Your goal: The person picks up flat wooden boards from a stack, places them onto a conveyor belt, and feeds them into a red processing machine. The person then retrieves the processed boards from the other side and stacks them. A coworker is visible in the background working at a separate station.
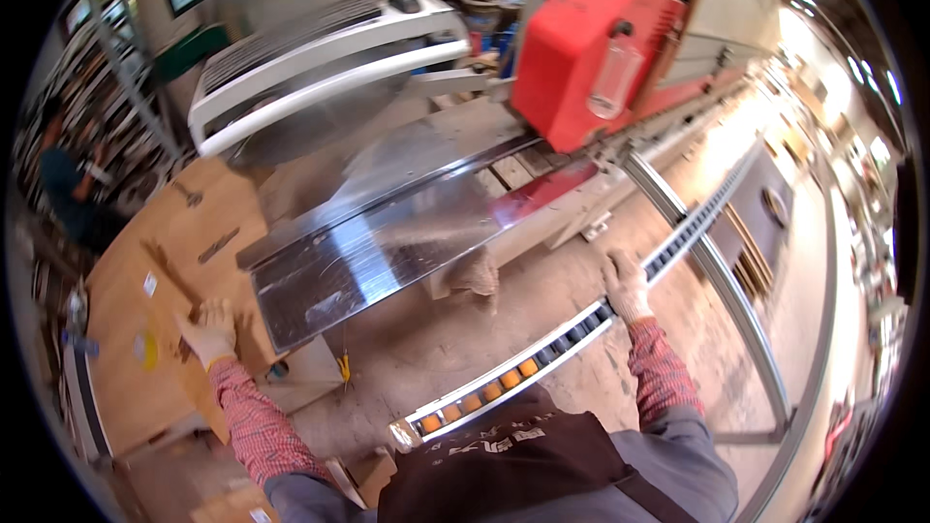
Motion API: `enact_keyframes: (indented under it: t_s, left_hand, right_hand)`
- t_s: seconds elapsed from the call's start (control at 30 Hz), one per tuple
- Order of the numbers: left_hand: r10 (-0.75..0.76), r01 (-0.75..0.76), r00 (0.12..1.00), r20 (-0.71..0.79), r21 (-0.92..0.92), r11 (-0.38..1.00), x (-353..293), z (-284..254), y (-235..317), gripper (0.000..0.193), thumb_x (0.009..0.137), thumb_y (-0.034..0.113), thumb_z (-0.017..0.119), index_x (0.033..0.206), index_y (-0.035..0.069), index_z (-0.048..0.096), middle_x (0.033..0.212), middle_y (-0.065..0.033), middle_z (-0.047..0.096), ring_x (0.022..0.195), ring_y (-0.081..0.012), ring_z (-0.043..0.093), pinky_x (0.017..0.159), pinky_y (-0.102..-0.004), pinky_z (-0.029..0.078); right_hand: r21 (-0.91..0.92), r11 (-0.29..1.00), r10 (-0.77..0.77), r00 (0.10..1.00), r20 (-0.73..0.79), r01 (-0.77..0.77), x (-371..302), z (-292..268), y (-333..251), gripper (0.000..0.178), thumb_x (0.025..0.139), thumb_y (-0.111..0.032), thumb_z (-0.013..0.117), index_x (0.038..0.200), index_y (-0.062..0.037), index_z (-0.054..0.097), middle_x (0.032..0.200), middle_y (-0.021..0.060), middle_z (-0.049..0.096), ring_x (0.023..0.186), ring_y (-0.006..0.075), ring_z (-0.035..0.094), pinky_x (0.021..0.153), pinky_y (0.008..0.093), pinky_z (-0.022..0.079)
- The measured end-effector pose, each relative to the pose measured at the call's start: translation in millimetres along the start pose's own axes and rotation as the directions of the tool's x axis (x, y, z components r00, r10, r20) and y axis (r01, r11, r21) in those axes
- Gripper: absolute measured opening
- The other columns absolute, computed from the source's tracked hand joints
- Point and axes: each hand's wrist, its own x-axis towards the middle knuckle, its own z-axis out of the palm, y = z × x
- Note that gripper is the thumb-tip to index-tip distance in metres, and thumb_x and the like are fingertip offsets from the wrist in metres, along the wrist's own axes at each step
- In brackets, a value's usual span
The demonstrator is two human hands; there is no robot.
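Observation:
My left hand (208, 327), in a pale work glove, rests on the edge of a brown wooden board (145, 291) at the left, beside the shiny metal infeed plate (368, 252) of a large woodworking machine. My right hand (625, 286), also gloved, lies on a long roller rail (542, 353) with orange rollers that runs from in front of me toward the upper right. Whether its fingers close around the rail I cannot tell. Both sleeves are red checked.
A red machine housing (591, 48) stands at the far end of the plate, with a white cover (320, 48) to its left. A curved metal guard rail (717, 281) runs along the right. A seated person (68, 194) is at the far left. Dusty concrete floor lies below.

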Motion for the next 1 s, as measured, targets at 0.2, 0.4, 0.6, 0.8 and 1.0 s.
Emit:
enact_keyframes:
  t_s: [0.2,0.4,0.6,0.8,1.0]
  left_hand:
    - [-0.032,0.029,0.999,-0.012,-0.195,0.980,33,8,-29,0.075,0.091,0.058,0.072,0.137,0.001,0.053,0.148,-0.0172,0.051,0.137,-0.0320,0.050,0.114,-0.0521,0.043]
    - [-0.133,0.178,0.982,0.134,-0.421,0.889,35,-14,-8,0.047,0.073,0.043,0.090,0.104,0.012,0.072,0.113,-0.0088,0.070,0.105,-0.0275,0.068,0.087,-0.0516,0.058]
    - [-0.213,0.247,0.968,0.131,-0.376,0.893,133,-43,6,0.057,0.059,0.048,0.097,0.105,0.023,0.075,0.102,-0.0014,0.072,0.112,-0.0229,0.067,0.090,-0.0471,0.058]
    - [-0.244,0.272,0.962,0.121,-0.386,0.881,81,-10,-36,0.037,0.080,0.049,0.084,0.097,0.017,0.076,0.095,-0.0070,0.072,0.111,-0.0279,0.067,0.091,-0.0501,0.056]
    - [-0.174,0.219,0.950,0.261,-0.154,0.963,30,-16,-37,0.035,0.088,0.048,0.077,0.097,0.014,0.076,0.096,-0.0097,0.074,0.109,-0.0309,0.068,0.089,-0.0506,0.056]
  right_hand:
    - [-0.039,0.988,0.152,0.988,0.024,-0.151,-12,-20,5,0.031,0.100,-0.026,0.064,0.125,-0.0075,0.071,0.111,0.0247,0.074,0.106,0.0453,0.071,0.092,0.0500,0.057]
    - [-0.054,0.969,0.248,0.955,0.161,-0.242,-9,-21,-10,0.030,0.102,-0.035,0.057,0.116,-0.0094,0.063,0.098,0.0254,0.073,0.096,0.0466,0.071,0.085,0.0560,0.056]
    - [-0.024,0.982,0.190,0.979,0.079,-0.189,-5,-5,-6,0.029,0.101,-0.029,0.059,0.117,-0.0064,0.065,0.088,0.0254,0.072,0.088,0.0467,0.071,0.079,0.0554,0.057]
    - [-0.013,0.980,0.198,0.976,0.088,-0.198,-14,-8,13,0.030,0.102,-0.032,0.056,0.118,-0.0064,0.061,0.089,0.0238,0.072,0.089,0.0459,0.071,0.082,0.0553,0.056]
    - [0.009,0.980,0.200,0.976,0.083,-0.201,-4,-9,1,0.030,0.102,-0.034,0.057,0.112,-0.0062,0.062,0.095,0.0252,0.072,0.093,0.0452,0.071,0.082,0.0557,0.056]
